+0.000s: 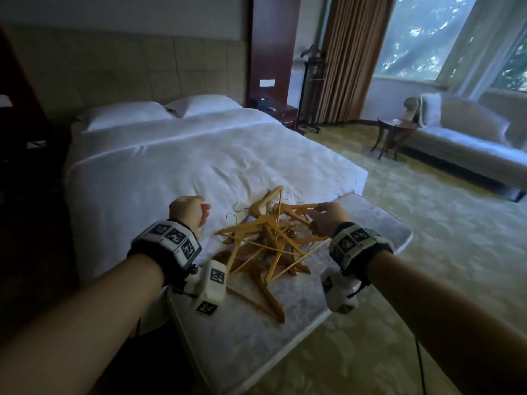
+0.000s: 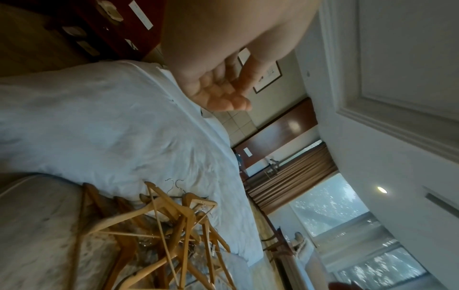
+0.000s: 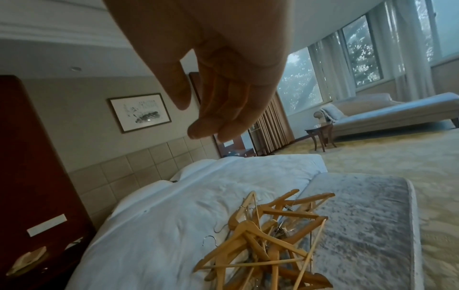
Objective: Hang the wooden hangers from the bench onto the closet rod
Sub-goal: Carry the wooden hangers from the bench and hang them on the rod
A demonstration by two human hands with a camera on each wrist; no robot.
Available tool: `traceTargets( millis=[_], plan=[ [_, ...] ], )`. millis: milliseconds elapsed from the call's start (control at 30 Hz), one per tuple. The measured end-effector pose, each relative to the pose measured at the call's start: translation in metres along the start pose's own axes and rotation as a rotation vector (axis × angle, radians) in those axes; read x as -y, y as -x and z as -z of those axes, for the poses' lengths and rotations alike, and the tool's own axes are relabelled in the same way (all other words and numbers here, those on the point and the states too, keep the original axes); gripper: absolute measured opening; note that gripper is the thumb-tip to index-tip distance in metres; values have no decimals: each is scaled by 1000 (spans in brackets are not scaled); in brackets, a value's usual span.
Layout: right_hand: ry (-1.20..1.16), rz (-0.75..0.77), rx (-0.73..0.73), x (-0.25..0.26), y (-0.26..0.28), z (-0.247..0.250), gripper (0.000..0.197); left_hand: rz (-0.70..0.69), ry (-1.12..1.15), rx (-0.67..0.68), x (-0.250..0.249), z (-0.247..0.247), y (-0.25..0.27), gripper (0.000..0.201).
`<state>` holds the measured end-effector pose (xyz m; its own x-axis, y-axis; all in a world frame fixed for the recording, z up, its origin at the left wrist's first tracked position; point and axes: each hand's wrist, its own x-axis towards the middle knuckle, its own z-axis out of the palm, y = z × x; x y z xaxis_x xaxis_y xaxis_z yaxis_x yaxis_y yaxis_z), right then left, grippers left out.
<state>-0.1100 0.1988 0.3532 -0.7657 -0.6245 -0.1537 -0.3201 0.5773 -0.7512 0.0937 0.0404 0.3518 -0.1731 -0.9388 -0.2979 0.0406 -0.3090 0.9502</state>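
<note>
From the head view the wooden hangers (image 1: 265, 240) sit in a tangled heap on the grey bench (image 1: 370, 223) at the foot of the bed (image 1: 171, 155). The left hand (image 1: 189, 210) hovers loosely curled to the left of the pile, holding nothing, and the right hand (image 1: 328, 219) hangs over its right edge. Left wrist view: fingers (image 2: 223, 98) relaxed, nothing in them, heap below. Right wrist view: fingers (image 3: 218, 121) slack above the pile, empty too. They look light and stiff but interlocked, so I'd grab one by the neck under its wire hook (image 3: 209, 240) and shake it free.
</note>
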Motion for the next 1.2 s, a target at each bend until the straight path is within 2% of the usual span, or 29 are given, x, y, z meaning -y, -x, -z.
traceTargets(
  millis=[133,333,533,800,1000,1200],
  plan=[
    [52,-56,81,-29,-91,-8,22,73,-34,-99,16,-46,-54,25],
    [153,-121,193,-62,-193,-19,23,156,-57,-136,47,-107,-108,23],
    [169,-251,294,-98,-238,-49,22,253,-117,-150,89,-135,-159,21],
    [264,-302,339,-128,-295,-82,17,314,-199,-124,126,-176,-224,25],
    [312,-335,373,-153,-336,-112,27,419,-248,-97,165,-189,-254,31],
    [337,-384,454,-188,-386,-159,31,497,-247,-235,207,-183,-275,27]
  ],
)
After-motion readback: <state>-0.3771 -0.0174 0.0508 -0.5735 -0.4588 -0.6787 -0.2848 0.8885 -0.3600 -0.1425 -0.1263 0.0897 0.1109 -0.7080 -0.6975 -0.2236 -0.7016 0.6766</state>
